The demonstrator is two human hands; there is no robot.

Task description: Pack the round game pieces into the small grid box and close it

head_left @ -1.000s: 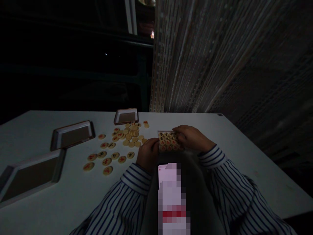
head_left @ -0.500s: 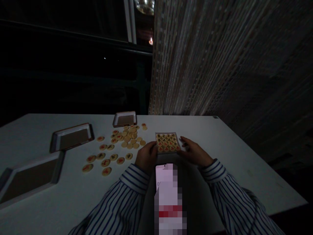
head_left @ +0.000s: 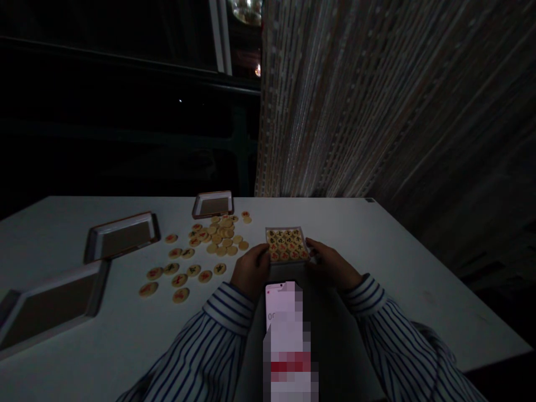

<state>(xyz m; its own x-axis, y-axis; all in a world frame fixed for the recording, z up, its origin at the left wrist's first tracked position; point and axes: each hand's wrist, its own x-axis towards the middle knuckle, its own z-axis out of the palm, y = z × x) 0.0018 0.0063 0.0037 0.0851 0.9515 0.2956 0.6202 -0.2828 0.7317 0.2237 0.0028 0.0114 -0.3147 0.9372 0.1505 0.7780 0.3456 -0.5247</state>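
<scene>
A small shallow box (head_left: 267,233) lies on the table in front of me, filled with rows of round xiangqi pieces (head_left: 287,241) marked in black and red. At its near left side, my left hand (head_left: 252,269) is closed with thumb and fingers against the edge. My right hand (head_left: 333,264) has its curled fingers on the right edge, so the box is gripped from both sides. Below the box is a lit phone (head_left: 278,298), its screen partly blurred out. Both palms are hidden from view.
Loose xiangqi pieces (head_left: 224,234) lie heaped and scattered left of the box, some face up. Three shallow trays or lids stand beyond them: a far one (head_left: 213,214), a middle one (head_left: 121,223) and a near one (head_left: 54,329). A bead curtain (head_left: 318,111) hangs behind the white table (head_left: 377,240).
My right hand has closed in on the box's right edge, its fingers less spread than before. The left hand stays at the left edge. The view has shifted very slightly.
</scene>
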